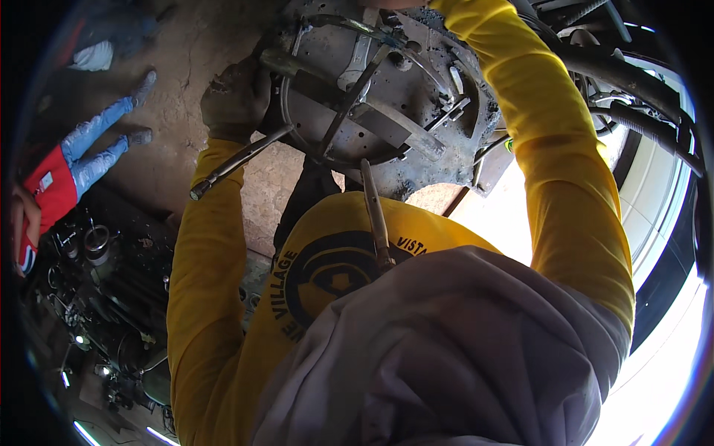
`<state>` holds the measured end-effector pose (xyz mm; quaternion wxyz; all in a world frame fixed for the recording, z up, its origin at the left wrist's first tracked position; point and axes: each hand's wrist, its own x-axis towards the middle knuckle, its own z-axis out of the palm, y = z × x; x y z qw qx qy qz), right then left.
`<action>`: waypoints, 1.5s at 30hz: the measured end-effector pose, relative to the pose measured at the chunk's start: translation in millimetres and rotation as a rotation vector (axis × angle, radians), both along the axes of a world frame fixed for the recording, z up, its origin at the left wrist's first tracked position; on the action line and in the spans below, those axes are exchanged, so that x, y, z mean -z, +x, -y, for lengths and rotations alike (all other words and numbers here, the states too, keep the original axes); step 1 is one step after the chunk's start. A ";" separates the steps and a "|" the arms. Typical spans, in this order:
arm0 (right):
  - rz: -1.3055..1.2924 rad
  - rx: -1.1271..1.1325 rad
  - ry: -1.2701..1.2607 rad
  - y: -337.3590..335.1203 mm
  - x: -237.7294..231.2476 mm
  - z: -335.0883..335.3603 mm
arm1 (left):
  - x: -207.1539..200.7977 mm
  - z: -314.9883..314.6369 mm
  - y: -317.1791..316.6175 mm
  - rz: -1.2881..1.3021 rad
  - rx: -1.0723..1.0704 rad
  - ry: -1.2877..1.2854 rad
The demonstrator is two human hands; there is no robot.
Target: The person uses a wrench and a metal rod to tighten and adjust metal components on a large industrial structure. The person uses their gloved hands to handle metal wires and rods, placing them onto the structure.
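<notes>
A round metal frame with crossing bars and tubular legs lies on a dark, scarred metal plate. One leg sticks out at the left, and another leg points toward my body. My left hand, in a dark glove, is against the frame's left side; shadow hides its fingers. Only a sliver of my right hand shows at the top edge, beyond the frame, its fingers out of sight. A wrench lies within the ring, near a flat steel bar.
A person in a red top and jeans is at the far left on the brown floor. Dark machine parts crowd the lower left. Thick black hoses and a pale vehicle panel stand close on the right.
</notes>
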<state>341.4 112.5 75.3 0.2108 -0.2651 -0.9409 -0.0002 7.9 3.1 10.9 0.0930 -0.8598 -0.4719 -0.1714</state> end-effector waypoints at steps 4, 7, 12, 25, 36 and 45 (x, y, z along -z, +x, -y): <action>0.147 -0.095 0.128 -15.4 14.5 -8.5 | 5.6 -1.3 -3.1 -0.016 -0.005 0.012; 0.156 -0.134 0.192 -14.9 17.8 -7.2 | 8.8 -0.4 -7.7 -0.063 0.022 0.053; 0.062 0.011 -0.008 -15.9 13.2 -1.2 | 10.2 1.1 -10.3 -0.153 -0.013 0.036; -0.013 0.490 0.024 55.4 25.1 183.3 | 5.6 2.6 -3.3 0.008 -0.118 -0.082; -0.165 0.793 -0.065 50.6 23.6 193.1 | 3.0 -1.0 0.0 -0.114 -0.132 -0.103; -0.075 1.029 -0.219 61.3 -3.6 200.8 | 12.5 0.3 -3.3 -0.089 -0.119 -0.090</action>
